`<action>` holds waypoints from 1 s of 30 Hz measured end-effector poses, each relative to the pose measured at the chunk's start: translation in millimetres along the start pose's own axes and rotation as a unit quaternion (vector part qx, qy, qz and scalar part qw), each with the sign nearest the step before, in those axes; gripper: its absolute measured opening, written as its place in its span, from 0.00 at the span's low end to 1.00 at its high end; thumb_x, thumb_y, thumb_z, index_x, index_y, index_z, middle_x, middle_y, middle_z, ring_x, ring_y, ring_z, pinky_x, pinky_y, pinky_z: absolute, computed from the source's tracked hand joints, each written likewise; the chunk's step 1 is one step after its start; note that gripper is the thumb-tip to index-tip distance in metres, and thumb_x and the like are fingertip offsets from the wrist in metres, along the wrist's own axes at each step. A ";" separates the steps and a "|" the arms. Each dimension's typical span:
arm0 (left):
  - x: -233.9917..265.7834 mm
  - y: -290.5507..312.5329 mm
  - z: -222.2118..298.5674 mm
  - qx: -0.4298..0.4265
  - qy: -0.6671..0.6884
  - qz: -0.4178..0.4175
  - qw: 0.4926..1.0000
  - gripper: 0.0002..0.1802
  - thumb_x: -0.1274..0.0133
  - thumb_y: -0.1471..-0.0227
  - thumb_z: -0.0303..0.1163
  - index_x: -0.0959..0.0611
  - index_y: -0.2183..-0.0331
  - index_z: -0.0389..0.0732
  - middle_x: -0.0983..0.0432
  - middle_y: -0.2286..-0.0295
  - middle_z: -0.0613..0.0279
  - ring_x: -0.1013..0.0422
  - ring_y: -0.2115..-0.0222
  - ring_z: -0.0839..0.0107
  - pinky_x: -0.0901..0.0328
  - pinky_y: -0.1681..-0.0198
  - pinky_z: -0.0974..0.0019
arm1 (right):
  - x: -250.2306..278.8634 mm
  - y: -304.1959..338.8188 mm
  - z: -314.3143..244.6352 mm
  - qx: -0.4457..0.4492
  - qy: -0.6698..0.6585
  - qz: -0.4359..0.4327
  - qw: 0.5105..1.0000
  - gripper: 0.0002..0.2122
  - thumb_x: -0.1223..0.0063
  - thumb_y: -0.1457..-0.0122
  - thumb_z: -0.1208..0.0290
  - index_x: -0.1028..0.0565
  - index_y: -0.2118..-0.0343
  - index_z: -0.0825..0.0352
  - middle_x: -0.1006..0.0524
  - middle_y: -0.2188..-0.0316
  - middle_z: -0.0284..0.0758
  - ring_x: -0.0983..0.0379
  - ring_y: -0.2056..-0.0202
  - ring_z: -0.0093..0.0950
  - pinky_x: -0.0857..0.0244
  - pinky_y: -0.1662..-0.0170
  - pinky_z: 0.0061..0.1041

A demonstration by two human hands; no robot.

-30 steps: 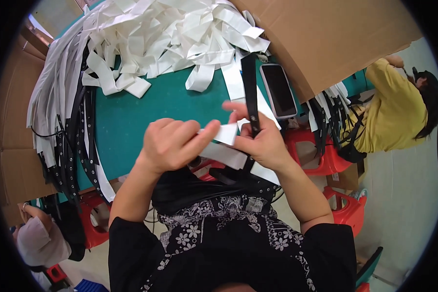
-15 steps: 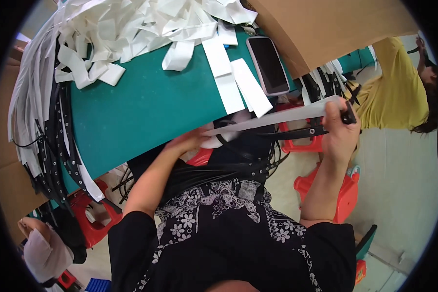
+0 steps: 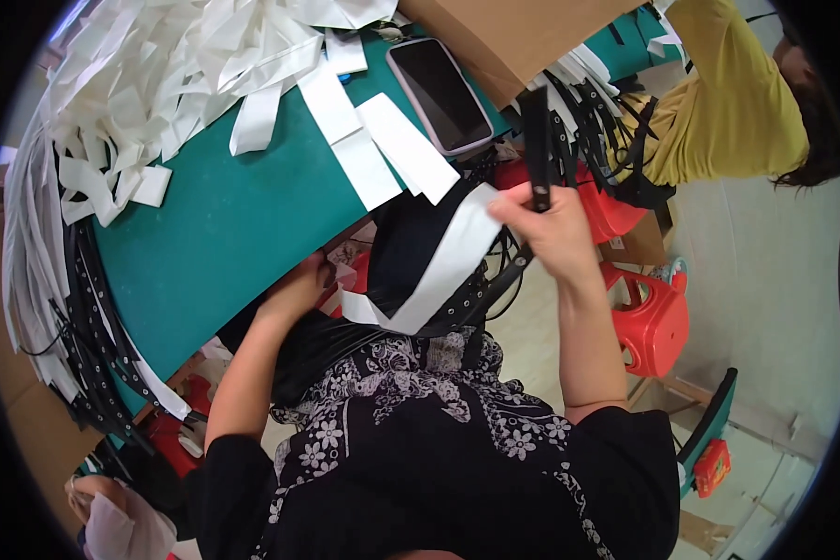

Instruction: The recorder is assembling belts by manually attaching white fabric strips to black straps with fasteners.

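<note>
My right hand (image 3: 558,231) is raised right of the table, closed round a black strap with metal eyelets (image 3: 540,149) whose end sticks up past the fingers. Pinched with it is a white strip (image 3: 443,266), which hangs in a curve toward my lap, its lower end loose. My left hand (image 3: 294,287) is at the table's near edge, fingers curled; what they hold, if anything, is hidden. More black eyelet straps (image 3: 457,306) lie across my lap.
The green table (image 3: 224,224) bears a heap of white strips (image 3: 177,75), flat white pieces (image 3: 406,145) and a phone (image 3: 439,98). Black straps (image 3: 93,308) hang off its left end. A cardboard box (image 3: 523,37), a red stool (image 3: 658,322) and a person in yellow (image 3: 733,103) are at right.
The white strip, stretched between my hands before, now hangs slack from my right hand. My left hand has moved left and away from it. The view has shifted right.
</note>
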State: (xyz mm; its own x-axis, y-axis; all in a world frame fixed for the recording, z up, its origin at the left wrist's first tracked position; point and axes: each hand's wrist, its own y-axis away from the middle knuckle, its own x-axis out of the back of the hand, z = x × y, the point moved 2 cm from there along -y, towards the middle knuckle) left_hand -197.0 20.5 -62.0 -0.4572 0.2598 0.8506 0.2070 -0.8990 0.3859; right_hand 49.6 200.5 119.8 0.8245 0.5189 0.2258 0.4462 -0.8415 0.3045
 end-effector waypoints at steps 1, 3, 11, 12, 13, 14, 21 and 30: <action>12.8 18.6 13.7 0.018 0.000 -0.088 0.996 0.16 0.50 0.52 0.35 0.23 0.62 0.36 0.24 0.67 0.51 0.28 0.68 0.50 0.33 0.63 0.55 | -4.0 -1.7 14.4 0.029 -0.002 -0.014 0.999 0.03 0.40 0.53 0.76 0.22 0.77 0.68 0.28 0.82 0.24 0.36 0.80 0.12 0.43 0.76 0.14; 46.8 51.8 50.7 -0.039 0.108 -0.066 0.991 0.16 0.48 0.51 0.35 0.23 0.61 0.35 0.23 0.68 0.52 0.26 0.70 0.58 0.32 0.64 0.60 | -23.5 6.7 28.9 0.012 -0.011 -0.045 0.999 0.03 0.39 0.53 0.76 0.23 0.78 0.68 0.26 0.82 0.25 0.34 0.79 0.12 0.40 0.75 0.14; 73.2 70.8 81.6 -0.017 0.634 -0.089 0.768 0.21 0.41 0.55 0.26 0.26 0.57 0.35 0.25 0.67 0.63 0.30 0.67 0.81 0.34 0.64 0.76 | -104.1 34.7 42.4 0.036 0.015 -0.180 0.983 0.05 0.39 0.52 0.75 0.23 0.77 0.71 0.27 0.83 0.25 0.38 0.80 0.10 0.45 0.78 0.13; 71.9 72.9 82.1 -0.013 0.673 -0.068 0.736 0.17 0.40 0.56 0.24 0.25 0.61 0.34 0.25 0.69 0.65 0.30 0.68 0.82 0.35 0.65 0.78 | -109.2 35.6 39.8 0.042 0.025 -0.180 0.982 0.05 0.39 0.52 0.75 0.23 0.77 0.71 0.27 0.83 0.25 0.38 0.80 0.10 0.45 0.78 0.13; 71.2 75.0 83.0 -0.007 0.675 -0.063 0.735 0.17 0.40 0.56 0.24 0.25 0.61 0.34 0.25 0.69 0.65 0.30 0.68 0.82 0.35 0.65 0.78 | -108.5 34.3 33.5 0.016 0.023 -0.188 0.982 0.06 0.39 0.53 0.75 0.23 0.78 0.71 0.27 0.83 0.26 0.37 0.80 0.10 0.44 0.78 0.13; 72.9 76.7 83.4 -0.010 0.696 -0.020 0.717 0.14 0.41 0.55 0.24 0.25 0.64 0.34 0.25 0.69 0.65 0.30 0.69 0.82 0.34 0.66 0.78 | -110.4 32.8 34.8 0.019 0.010 -0.180 0.983 0.06 0.39 0.53 0.75 0.24 0.78 0.71 0.27 0.83 0.26 0.37 0.80 0.10 0.44 0.78 0.13; 66.2 70.8 67.9 -0.010 0.719 -0.031 0.694 0.06 0.44 0.52 0.24 0.26 0.73 0.35 0.25 0.75 0.64 0.29 0.74 0.80 0.34 0.70 0.77 | -115.7 19.4 38.5 -0.099 -0.100 -0.258 0.956 0.07 0.38 0.53 0.75 0.25 0.81 0.69 0.29 0.84 0.25 0.38 0.81 0.11 0.47 0.79 0.13; 79.4 77.1 66.6 -0.004 0.762 -0.069 0.644 0.05 0.43 0.52 0.25 0.23 0.73 0.35 0.27 0.76 0.69 0.32 0.74 0.84 0.37 0.73 0.79 | -123.9 15.3 10.3 -0.069 0.017 -0.308 0.949 0.09 0.37 0.54 0.73 0.26 0.84 0.68 0.31 0.84 0.25 0.39 0.80 0.12 0.47 0.78 0.14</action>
State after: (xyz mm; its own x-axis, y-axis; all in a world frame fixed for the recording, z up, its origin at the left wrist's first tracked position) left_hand -159.7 -4.7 59.0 -0.7895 -0.3043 -0.5330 0.0719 -0.9083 0.4122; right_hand -42.2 121.7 86.9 0.4097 0.9122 -0.0062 0.7880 -0.3504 0.5063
